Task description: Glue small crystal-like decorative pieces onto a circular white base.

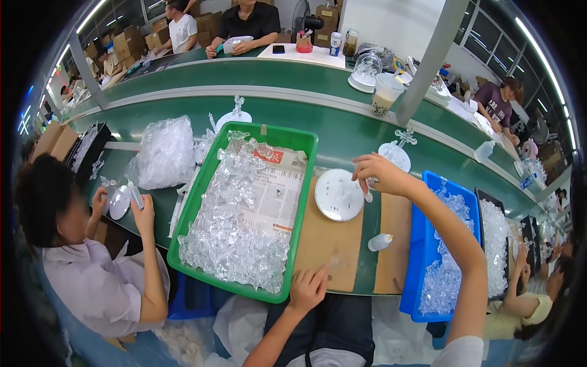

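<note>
While the right hand point(385, 174) pinches a clear plastic piece point(369, 196) beside a round white disc point(340, 197), steadiness should help; the half-curled left hand's point(307, 290) hold is unclear.

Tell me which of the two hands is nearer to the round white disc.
Right. The right hand is at the round white disc's upper right edge; the left hand is farther off, below it, beside the green tray's lower right corner.
</note>
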The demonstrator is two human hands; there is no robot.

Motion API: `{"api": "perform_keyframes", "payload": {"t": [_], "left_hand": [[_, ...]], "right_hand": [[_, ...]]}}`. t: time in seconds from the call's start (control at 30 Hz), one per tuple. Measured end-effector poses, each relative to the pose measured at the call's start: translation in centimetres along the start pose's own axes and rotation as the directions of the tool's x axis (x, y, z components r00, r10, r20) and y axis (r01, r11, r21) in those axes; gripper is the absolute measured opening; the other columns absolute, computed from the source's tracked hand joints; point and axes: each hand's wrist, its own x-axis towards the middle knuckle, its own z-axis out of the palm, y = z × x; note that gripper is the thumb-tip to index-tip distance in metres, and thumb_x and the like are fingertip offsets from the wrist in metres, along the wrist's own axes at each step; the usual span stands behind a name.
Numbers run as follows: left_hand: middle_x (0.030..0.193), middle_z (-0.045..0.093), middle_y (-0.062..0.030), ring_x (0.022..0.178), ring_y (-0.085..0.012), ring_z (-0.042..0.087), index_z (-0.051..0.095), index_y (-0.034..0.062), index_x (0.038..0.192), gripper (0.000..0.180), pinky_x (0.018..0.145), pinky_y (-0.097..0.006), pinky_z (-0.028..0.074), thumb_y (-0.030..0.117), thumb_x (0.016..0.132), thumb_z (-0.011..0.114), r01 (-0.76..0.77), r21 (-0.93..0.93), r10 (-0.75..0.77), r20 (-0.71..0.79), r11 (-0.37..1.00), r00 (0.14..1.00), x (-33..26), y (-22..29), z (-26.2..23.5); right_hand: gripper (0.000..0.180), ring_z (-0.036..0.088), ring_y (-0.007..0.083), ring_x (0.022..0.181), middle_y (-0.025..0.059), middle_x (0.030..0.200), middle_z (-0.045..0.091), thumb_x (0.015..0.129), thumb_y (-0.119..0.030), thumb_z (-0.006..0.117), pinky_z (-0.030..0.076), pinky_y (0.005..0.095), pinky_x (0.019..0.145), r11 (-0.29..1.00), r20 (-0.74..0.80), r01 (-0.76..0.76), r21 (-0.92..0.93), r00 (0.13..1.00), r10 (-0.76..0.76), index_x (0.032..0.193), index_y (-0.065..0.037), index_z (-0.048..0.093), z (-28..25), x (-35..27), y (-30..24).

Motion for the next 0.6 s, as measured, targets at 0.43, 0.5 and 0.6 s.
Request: {"api": "perform_keyframes", "payload": {"t": [0.43, 0.5, 0.6], "left_hand": [[0.131, 0.044, -0.0242, 0.119, -0.0417, 0.044, 0.056, 0.0024, 0.119, 0.039, 0.097, -0.045, 0.038, 0.012, 0.081, 0.060, 0.118, 0.006, -0.118, 0.124, 0.993, 0.985, 3.9, 0.1, -0.5], [0.135, 0.038, -0.0255, 0.128, -0.0407, 0.035, 0.053, 0.0003, 0.122, 0.041, 0.104, -0.046, 0.033, 0.014, 0.084, 0.058, 0.158, -0.022, -0.152, 0.180, 0.987, 0.972, 4.3, 0.2, -0.6], [0.137, 0.036, -0.0260, 0.130, -0.0414, 0.033, 0.051, 0.0006, 0.125, 0.044, 0.107, -0.047, 0.029, 0.017, 0.085, 0.058, 0.084, -0.005, -0.081, 0.230, 0.996, 0.970, 4.0, -0.6, -0.5]], "right_hand": [[0.030, 0.065, 0.0332, 0.079, 0.0149, 0.084, 0.067, 0.080, -0.014, 0.065, 0.051, 0.0411, 0.067, 0.834, -0.176, -0.419, 0.360, 0.847, 0.501, 0.106, -0.006, 0.053, 4.4, -1.0, -8.0], [0.030, 0.065, 0.0333, 0.079, 0.0152, 0.085, 0.067, 0.078, -0.011, 0.064, 0.051, 0.0415, 0.067, 0.853, -0.154, -0.315, 0.416, 0.900, 0.407, 0.107, -0.008, 0.054, 3.4, -0.9, -6.7], [0.036, 0.065, 0.0293, 0.083, 0.0120, 0.087, 0.067, 0.074, 0.002, 0.060, 0.051, 0.0359, 0.072, 0.901, -0.096, -0.220, 0.373, 0.957, 0.273, 0.108, -0.009, 0.056, 3.0, -0.3, -5.5]]}}
